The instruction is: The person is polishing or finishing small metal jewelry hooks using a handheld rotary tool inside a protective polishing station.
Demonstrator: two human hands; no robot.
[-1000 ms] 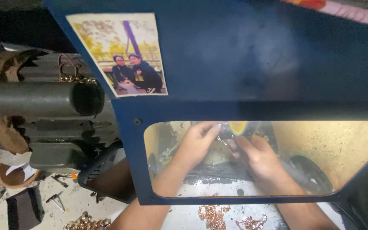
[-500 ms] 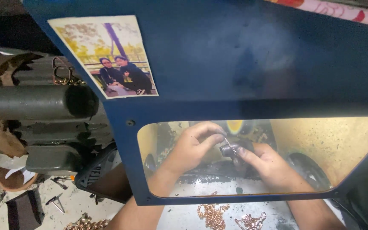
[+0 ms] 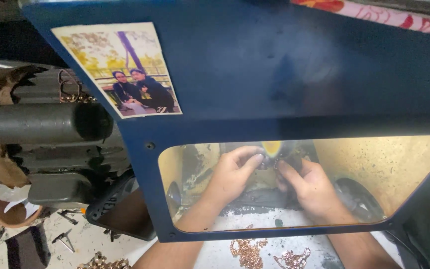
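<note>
Through the clear window of a blue guard panel I see both my hands raised to a yellowish spinning wheel. My left hand and my right hand pinch a small dark metal piece together and hold it just under the wheel. What the piece is I cannot make out. Coppery chains lie on the white surface below my wrists.
A dark grey electric motor sits at the left, with a brown belt beside it. A photo print is stuck on the panel. Small tools, a clay-coloured bowl and more chain lie at lower left.
My hands have drawn closer together and lifted the small piece up to the wheel. The view has shifted slightly.
</note>
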